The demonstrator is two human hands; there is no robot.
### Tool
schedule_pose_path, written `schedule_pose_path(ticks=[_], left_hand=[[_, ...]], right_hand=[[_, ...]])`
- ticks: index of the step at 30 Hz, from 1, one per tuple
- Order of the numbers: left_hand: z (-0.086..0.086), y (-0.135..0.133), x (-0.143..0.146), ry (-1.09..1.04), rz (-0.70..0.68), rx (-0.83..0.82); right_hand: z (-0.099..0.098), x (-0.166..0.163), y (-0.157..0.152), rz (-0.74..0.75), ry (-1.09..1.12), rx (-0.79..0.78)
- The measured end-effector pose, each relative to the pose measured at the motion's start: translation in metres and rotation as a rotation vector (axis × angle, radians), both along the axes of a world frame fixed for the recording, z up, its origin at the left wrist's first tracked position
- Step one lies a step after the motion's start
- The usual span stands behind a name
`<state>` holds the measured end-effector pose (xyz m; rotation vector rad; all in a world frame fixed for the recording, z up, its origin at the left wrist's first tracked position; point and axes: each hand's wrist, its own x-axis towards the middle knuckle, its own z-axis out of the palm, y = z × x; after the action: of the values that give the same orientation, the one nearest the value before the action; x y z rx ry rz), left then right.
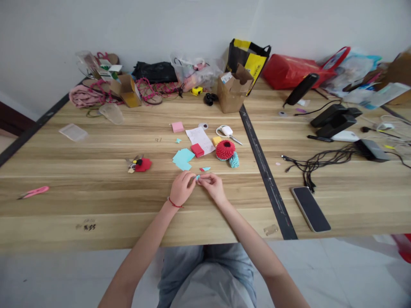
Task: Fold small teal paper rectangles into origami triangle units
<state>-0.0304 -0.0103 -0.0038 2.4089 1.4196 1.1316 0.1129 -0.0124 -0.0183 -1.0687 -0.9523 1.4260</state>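
Note:
Between the fingertips of both hands is a small light-blue piece of paper [198,177]. My left hand [183,187] pinches it from the left, and my right hand [212,186] pinches it from the right. Just beyond the fingers lies a small red and blue folded piece [204,169]. Light-blue paper sheets [183,159] are spread a little past my left hand. A red paper block [197,150] rests on a white written sheet [199,137]. Farther right stand a round red folded-paper model [225,149] and a blue folded-paper piece [234,160] touching it.
Pink snips [34,192] lie far left, and red paper pieces [143,165] nearer. Scissors [236,140] lie behind the red model. A phone [311,208] and black cables [316,160] are right of the dark strip [268,171]. A cardboard box [233,92] and bags line the wall.

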Motion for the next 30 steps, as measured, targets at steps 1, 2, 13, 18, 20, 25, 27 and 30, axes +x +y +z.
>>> schedule_pose_path(ticks=[1,2,13,18,20,25,27,30], left_hand=[[-0.0003,0.0001,-0.0003,-0.016,0.005,0.013],[-0.0004,0.0001,-0.0006,-0.034,0.009,0.021],[-0.0023,0.0030,0.0009,-0.550,0.005,-0.432],[-0.0063,0.0054,-0.0020,-0.580,-0.040,-0.486],[-0.0049,0.0040,-0.0024,-0.510,-0.029,-0.419],[0.0009,-0.0011,-0.0013,-0.284,0.018,-0.209],[0.0013,-0.0022,-0.0010,-0.245,0.021,-0.173],[0.0004,-0.0024,-0.0005,-0.251,0.035,-0.164]], right_hand=[[0.0005,0.0002,0.0006,0.008,0.030,-0.019],[0.0012,0.0004,0.0010,0.017,0.057,-0.033],[0.0079,0.0034,0.0017,0.008,0.162,-0.066],[0.0052,0.0024,0.0020,-0.002,0.066,-0.050],[0.0039,0.0016,0.0013,-0.004,0.003,-0.038],[0.0023,0.0013,-0.0003,0.037,-0.030,-0.061],[0.0024,0.0016,-0.0003,0.062,-0.012,-0.080],[0.0027,0.0017,-0.0002,0.092,-0.002,-0.094]])
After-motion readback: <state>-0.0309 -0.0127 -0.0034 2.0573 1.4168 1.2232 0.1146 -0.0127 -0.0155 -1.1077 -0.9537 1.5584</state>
